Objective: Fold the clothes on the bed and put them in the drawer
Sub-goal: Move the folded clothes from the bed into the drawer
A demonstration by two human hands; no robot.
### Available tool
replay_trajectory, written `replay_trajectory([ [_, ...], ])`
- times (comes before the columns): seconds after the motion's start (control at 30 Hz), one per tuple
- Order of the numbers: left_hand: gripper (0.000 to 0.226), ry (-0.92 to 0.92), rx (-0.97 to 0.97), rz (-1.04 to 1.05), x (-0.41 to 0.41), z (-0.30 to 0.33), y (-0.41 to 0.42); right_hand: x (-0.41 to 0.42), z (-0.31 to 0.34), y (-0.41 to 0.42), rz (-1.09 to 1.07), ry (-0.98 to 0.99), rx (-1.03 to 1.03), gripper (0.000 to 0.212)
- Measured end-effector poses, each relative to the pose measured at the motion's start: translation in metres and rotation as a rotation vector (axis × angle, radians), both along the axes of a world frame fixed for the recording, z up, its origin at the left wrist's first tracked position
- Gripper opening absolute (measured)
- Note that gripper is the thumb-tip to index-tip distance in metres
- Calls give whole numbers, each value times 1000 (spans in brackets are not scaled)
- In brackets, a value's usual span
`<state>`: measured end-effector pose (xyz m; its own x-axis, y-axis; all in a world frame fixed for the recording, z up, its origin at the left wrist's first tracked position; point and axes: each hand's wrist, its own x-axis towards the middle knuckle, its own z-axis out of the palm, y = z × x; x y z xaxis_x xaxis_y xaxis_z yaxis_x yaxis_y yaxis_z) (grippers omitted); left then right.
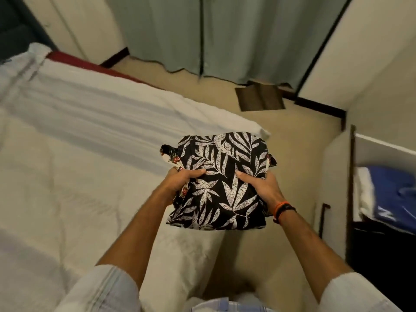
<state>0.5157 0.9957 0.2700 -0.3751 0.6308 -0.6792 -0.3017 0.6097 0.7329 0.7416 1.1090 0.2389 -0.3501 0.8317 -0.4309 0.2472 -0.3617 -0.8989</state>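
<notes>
A folded stack of clothes (221, 174) is held in the air over the bed's corner; the top piece is black with white leaf print, and a floral piece pokes out at its left. My left hand (180, 182) grips the stack's left side, thumb on top. My right hand (262, 188), with orange and black wristbands, grips the right side. The bed (74, 167) with its white cover fills the left. At the right edge an open drawer (382, 154) holds a blue garment (396, 194) and something white.
Green curtains (225, 32) hang at the back. A dark brown mat (260, 99) lies on the beige floor (299, 143) between bed and drawer unit. A white wall (360, 52) stands at the right, and a red edge (74, 61) shows past the bed.
</notes>
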Motion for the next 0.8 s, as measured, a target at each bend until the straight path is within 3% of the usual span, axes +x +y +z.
replay_trajectory([
  [0.07, 107, 7, 10, -126, 36, -8, 40, 55, 1, 13, -103, 23, 4, 70],
  [0.2, 96, 14, 18, -336, 121, -1, 97, 150, 1, 25, -303, 26, 25, 45],
  [0.23, 96, 9, 26, -406, 148, -4, 116, 179, -2, 28, -373, 33, 18, 48],
  [0.37, 91, 28, 48, -595, 245, -1, 162, 268, -7, 24, -594, 12, 7, 92],
  [0.53, 46, 16, 43, -903, 373, -9, 210, 372, -16, -6, -913, 30, -33, 89],
  [0.6, 53, 7, 28, -1032, 409, -16, 226, 397, -22, -17, -1021, 44, -44, 92],
  [0.73, 96, -27, -30, -1302, 486, -41, 256, 434, -38, -46, -1270, 77, -73, 84],
  [0.8, 92, 5, -42, -1397, 513, -43, 260, 438, -45, -56, -1355, 86, -98, 86],
])
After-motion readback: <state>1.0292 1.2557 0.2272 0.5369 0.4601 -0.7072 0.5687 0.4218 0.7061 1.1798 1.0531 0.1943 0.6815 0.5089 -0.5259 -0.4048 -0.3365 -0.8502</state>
